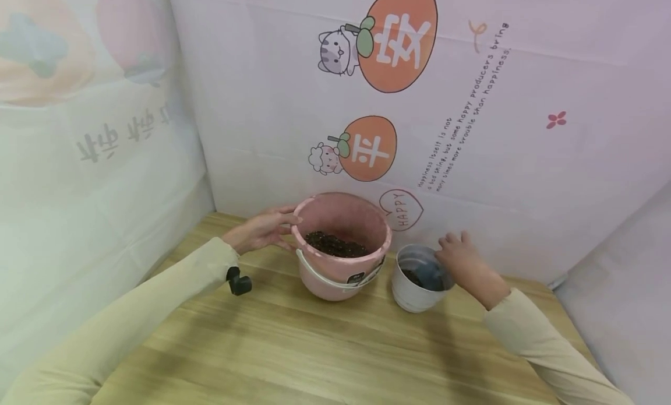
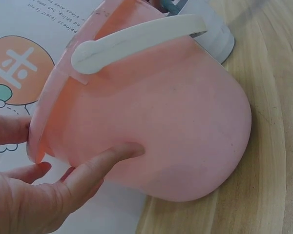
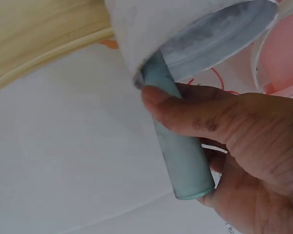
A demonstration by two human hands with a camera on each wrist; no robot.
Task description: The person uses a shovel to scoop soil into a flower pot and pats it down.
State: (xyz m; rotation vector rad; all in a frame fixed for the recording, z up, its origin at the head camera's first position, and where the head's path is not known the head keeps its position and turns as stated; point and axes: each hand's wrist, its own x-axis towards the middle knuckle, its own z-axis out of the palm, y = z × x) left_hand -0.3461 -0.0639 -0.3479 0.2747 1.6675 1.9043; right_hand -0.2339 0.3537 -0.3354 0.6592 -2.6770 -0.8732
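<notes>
A pink bucket [image 1: 362, 218] with dark soil [image 1: 335, 245] in its bottom stands on the table, its white handle [image 2: 136, 41] hanging down in front. At its left side my left hand [image 1: 264, 230] grips the rim, one finger pressed along the outer wall. To the right stands a smaller white pot [image 1: 411, 300] with a little soil inside. My right hand [image 1: 463, 265] is at that pot's far right rim. It holds a garden trowel by its pale green handle [image 3: 183, 156]. The bluish blade [image 1: 434, 275] is down inside the pot, its tip hidden.
The wooden table [image 1: 314, 352] ends at white printed cloth walls [image 1: 272, 119] behind and on both sides. Bucket and pot stand near the back wall, a small gap between them. A black wrist camera [image 1: 239, 281] sticks out from the left sleeve.
</notes>
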